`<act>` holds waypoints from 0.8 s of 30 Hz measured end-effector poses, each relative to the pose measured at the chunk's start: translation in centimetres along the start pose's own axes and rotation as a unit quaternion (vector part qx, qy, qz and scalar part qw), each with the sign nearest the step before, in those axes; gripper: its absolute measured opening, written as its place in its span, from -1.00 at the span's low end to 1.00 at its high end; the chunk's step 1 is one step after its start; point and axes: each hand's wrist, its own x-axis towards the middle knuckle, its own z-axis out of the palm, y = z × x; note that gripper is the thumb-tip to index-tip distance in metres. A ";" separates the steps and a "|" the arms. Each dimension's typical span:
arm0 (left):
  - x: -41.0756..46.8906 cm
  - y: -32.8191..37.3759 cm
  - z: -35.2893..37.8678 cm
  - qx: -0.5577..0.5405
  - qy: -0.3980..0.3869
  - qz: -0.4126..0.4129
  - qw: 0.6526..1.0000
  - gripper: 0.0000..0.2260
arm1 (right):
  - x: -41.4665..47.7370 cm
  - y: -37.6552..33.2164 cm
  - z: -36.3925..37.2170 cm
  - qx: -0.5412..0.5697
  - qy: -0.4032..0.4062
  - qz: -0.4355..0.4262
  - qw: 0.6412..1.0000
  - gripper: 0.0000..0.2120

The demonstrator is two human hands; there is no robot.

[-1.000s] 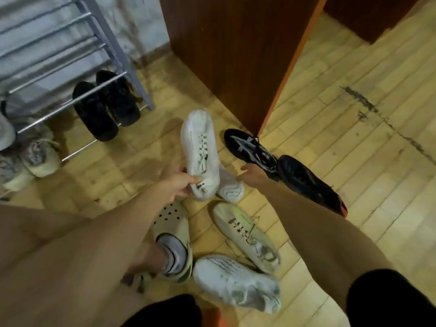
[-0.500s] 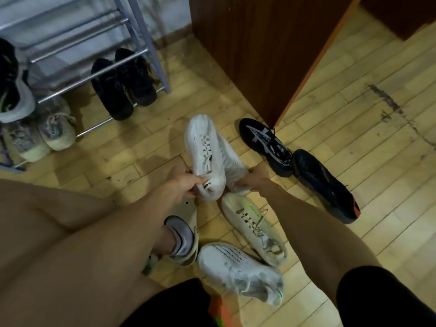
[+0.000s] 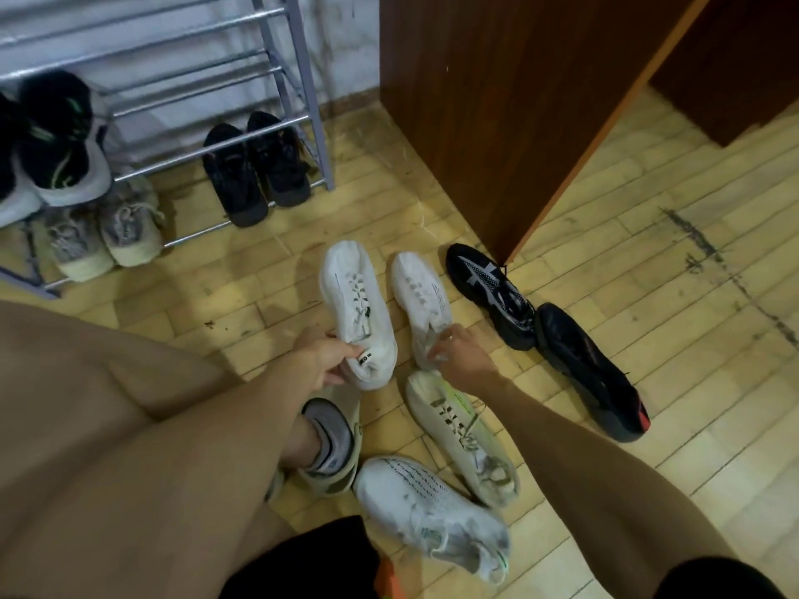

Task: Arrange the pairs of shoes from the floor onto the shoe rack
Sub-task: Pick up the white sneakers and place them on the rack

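Observation:
Two white sneakers lie toes-away on the wooden floor. My left hand [image 3: 322, 358] grips the heel of the left white sneaker [image 3: 354, 304]. My right hand [image 3: 460, 354] pinches the heel collar of the right white sneaker [image 3: 421, 298]. The metal shoe rack [image 3: 276, 54] stands at the upper left. It holds a black pair [image 3: 255, 166] and a beige pair [image 3: 103, 235] on its bottom tier, and a black-and-white pair [image 3: 56, 140] one tier up.
A black pair [image 3: 553, 335] lies at the right by the corner of a brown wooden cabinet [image 3: 497, 101]. Two more pale sneakers [image 3: 458, 438] lie near my sandalled foot [image 3: 337, 443]. My bent knee fills the lower left.
The right white sneaker has come out from behind the left one and now lies beside it. The view has shifted, bringing more of the rack into sight.

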 end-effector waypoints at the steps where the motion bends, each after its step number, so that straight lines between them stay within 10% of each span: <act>1: 0.1 0.0 0.0 -0.004 -0.001 -0.005 1.000 -0.60 | 0.1 0.1 -0.2 0.026 0.028 0.009 0.999 -0.71; 4: 0.6 0.2 0.1 -0.018 0.002 -0.014 1.000 -0.59 | 1.1 0.3 -1.0 0.095 0.097 0.090 0.987 -0.63; 9: 1.9 0.4 1.2 -0.042 -0.018 -0.028 0.999 -0.58 | 3.7 0.7 -1.3 0.182 -0.017 0.235 0.955 -0.25; 16: 3.1 0.8 1.5 -0.031 -0.040 -0.070 0.996 -0.59 | 5.4 0.5 -1.3 0.325 -0.090 0.296 0.894 -0.59; 24: 1.4 2.7 1.4 -0.030 -0.068 -0.045 0.996 -0.64 | 4.9 0.0 -3.9 0.331 -0.120 0.256 0.900 -0.51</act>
